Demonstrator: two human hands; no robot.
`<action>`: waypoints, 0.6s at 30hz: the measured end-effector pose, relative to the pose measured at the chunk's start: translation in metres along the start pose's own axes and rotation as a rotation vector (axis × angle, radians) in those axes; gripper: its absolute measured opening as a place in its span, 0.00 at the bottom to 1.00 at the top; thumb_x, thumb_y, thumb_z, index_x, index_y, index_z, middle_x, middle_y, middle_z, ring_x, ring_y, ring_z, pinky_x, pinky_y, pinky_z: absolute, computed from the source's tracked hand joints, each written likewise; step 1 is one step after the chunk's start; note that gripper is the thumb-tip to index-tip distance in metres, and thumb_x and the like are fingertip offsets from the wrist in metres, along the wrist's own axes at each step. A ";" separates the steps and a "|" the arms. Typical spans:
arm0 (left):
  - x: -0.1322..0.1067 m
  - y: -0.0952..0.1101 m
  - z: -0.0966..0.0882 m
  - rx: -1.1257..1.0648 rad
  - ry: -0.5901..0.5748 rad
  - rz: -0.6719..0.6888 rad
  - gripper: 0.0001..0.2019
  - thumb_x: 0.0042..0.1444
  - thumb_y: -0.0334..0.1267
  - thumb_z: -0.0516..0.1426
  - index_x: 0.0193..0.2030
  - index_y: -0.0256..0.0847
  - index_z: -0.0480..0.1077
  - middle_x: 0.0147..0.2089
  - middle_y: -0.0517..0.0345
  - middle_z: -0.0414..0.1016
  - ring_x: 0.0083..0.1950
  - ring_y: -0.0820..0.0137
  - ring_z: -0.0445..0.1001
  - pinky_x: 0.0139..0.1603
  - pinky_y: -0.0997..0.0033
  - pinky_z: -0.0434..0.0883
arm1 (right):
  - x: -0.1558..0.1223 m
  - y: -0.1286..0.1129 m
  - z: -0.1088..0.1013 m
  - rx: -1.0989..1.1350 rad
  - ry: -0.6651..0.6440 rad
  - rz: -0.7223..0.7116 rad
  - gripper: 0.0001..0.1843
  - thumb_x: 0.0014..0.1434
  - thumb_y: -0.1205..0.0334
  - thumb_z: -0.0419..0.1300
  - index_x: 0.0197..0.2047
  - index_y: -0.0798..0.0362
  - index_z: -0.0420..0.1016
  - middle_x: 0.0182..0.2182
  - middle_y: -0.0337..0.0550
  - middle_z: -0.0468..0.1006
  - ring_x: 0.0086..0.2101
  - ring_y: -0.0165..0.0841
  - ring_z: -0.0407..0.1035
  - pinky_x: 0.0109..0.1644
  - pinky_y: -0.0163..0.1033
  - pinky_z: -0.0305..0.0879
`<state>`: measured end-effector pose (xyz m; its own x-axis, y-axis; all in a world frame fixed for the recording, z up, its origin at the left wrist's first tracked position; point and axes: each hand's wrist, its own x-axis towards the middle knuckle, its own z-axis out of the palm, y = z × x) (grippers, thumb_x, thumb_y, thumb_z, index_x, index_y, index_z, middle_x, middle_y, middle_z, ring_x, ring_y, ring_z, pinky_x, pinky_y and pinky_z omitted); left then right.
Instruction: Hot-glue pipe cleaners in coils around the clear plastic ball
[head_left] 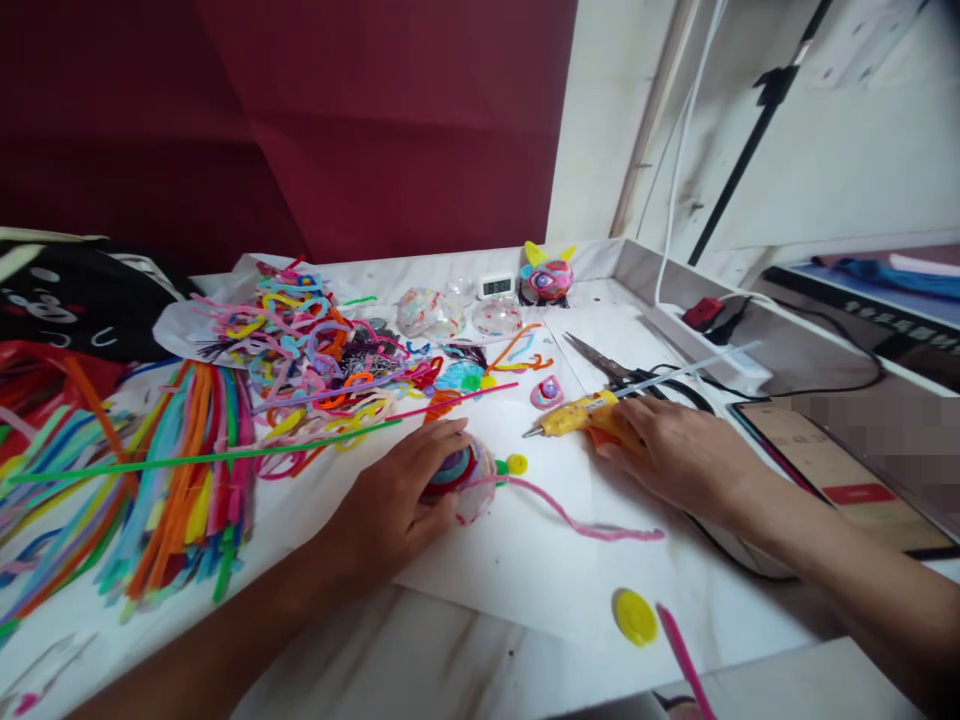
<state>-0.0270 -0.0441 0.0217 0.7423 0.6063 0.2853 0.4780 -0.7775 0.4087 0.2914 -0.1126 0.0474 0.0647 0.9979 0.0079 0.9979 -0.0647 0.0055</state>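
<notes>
My left hand [390,490] is closed round a clear plastic ball [480,490] partly covered with coiled pipe cleaners. A loose pink pipe cleaner [577,525] trails from the ball to the right over the white paper. Small green and yellow coils [517,464] show at the ball's right side. In my right hand [675,450] is a yellow hot glue gun [574,415], its nozzle pointing left, apart from the ball. A clear glue stick [697,367] sticks out of its back. Beyond the nozzle lies a small pink coiled piece [547,391].
Scissors [600,362] lie behind the glue gun. Bundled pipe cleaners [195,480] and a tangled heap [315,340] fill the left. At the back stand a decorated ball [551,280] and a small digital clock [496,287]. A yellow coil [635,617] lies in front; a tablet [847,470] is right.
</notes>
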 end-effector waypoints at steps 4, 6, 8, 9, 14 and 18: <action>-0.001 0.003 0.003 0.022 0.039 -0.027 0.23 0.61 0.38 0.52 0.64 0.46 0.61 0.73 0.46 0.57 0.70 0.53 0.62 0.66 0.50 0.66 | 0.007 0.009 0.003 0.049 -0.066 -0.004 0.16 0.61 0.52 0.57 0.46 0.54 0.74 0.38 0.53 0.82 0.34 0.44 0.76 0.33 0.42 0.62; -0.001 0.002 0.005 0.032 0.045 -0.035 0.23 0.61 0.39 0.53 0.63 0.45 0.62 0.74 0.44 0.54 0.71 0.51 0.60 0.65 0.49 0.67 | 0.010 0.011 0.003 0.058 -0.094 -0.014 0.15 0.62 0.51 0.56 0.41 0.53 0.74 0.33 0.51 0.82 0.30 0.41 0.74 0.31 0.41 0.59; -0.002 0.001 0.006 0.038 0.036 -0.037 0.23 0.60 0.40 0.53 0.63 0.46 0.62 0.74 0.44 0.53 0.72 0.50 0.59 0.65 0.49 0.67 | 0.012 0.012 0.003 0.067 -0.125 -0.020 0.16 0.61 0.48 0.56 0.36 0.52 0.74 0.28 0.49 0.80 0.26 0.39 0.72 0.28 0.40 0.56; -0.002 0.001 0.006 0.040 0.031 -0.040 0.23 0.61 0.40 0.53 0.63 0.46 0.62 0.74 0.44 0.54 0.71 0.51 0.59 0.66 0.49 0.66 | 0.012 0.012 0.004 0.069 -0.139 -0.023 0.17 0.61 0.47 0.55 0.34 0.51 0.73 0.26 0.47 0.79 0.24 0.37 0.70 0.28 0.40 0.55; -0.002 0.001 0.006 0.024 0.022 -0.053 0.23 0.61 0.41 0.52 0.64 0.46 0.62 0.70 0.45 0.60 0.68 0.53 0.65 0.65 0.50 0.67 | 0.006 0.017 0.002 0.239 -0.141 -0.021 0.17 0.60 0.47 0.53 0.35 0.52 0.75 0.25 0.44 0.78 0.23 0.34 0.68 0.27 0.39 0.58; -0.002 0.002 0.006 -0.009 0.027 -0.036 0.23 0.60 0.40 0.53 0.63 0.45 0.63 0.68 0.46 0.62 0.66 0.55 0.66 0.64 0.54 0.67 | -0.006 0.026 -0.008 0.517 0.016 0.054 0.21 0.57 0.43 0.57 0.40 0.52 0.77 0.30 0.45 0.81 0.26 0.35 0.72 0.28 0.38 0.67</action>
<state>-0.0245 -0.0476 0.0173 0.7114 0.6385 0.2937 0.5002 -0.7536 0.4265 0.3169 -0.1206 0.0559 0.1202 0.9927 0.0100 0.8660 -0.1000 -0.4899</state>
